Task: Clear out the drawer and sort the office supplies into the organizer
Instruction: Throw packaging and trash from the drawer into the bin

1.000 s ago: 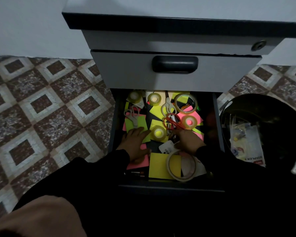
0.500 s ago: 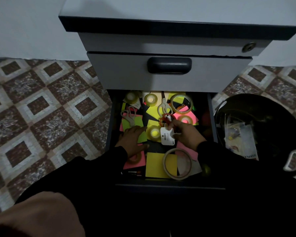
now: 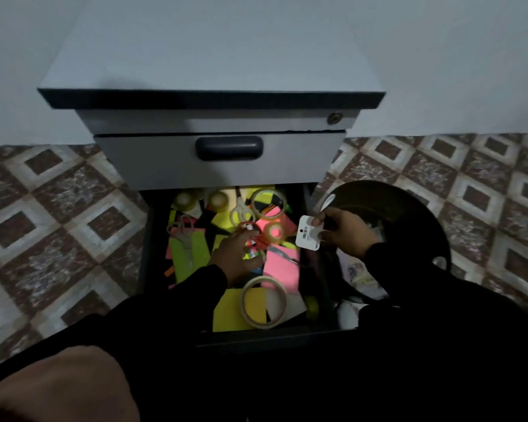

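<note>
The cabinet's bottom drawer (image 3: pixel 269 339) stands open, full of sticky notes, tape rolls and scissors. My left hand (image 3: pixel 232 257) is down in its middle, fingers curled over a small yellow tape roll (image 3: pixel 253 254), just below the red scissors (image 3: pixel 247 224). My right hand (image 3: pixel 345 236) pinches a white barcode card pack (image 3: pixel 307 237) above the drawer's right edge, beside a round black container (image 3: pixel 409 208) that holds a few packets. A big beige tape ring (image 3: pixel 244 300) lies on a yellow pad (image 3: pixel 229 312) at the front.
Grey scissors (image 3: pixel 185 236) lie on green notes at the left, white scissors (image 3: pixel 240 213) and more tape rolls at the back. A pink note pad (image 3: pixel 282 269) sits mid-right. The shut upper drawer (image 3: pixel 220 166) overhangs the back. Patterned floor tiles lie on both sides.
My right hand lifted the white card pack out of the drawer and carried it right, toward the black container. My left hand slid right onto the yellow tape roll.
</note>
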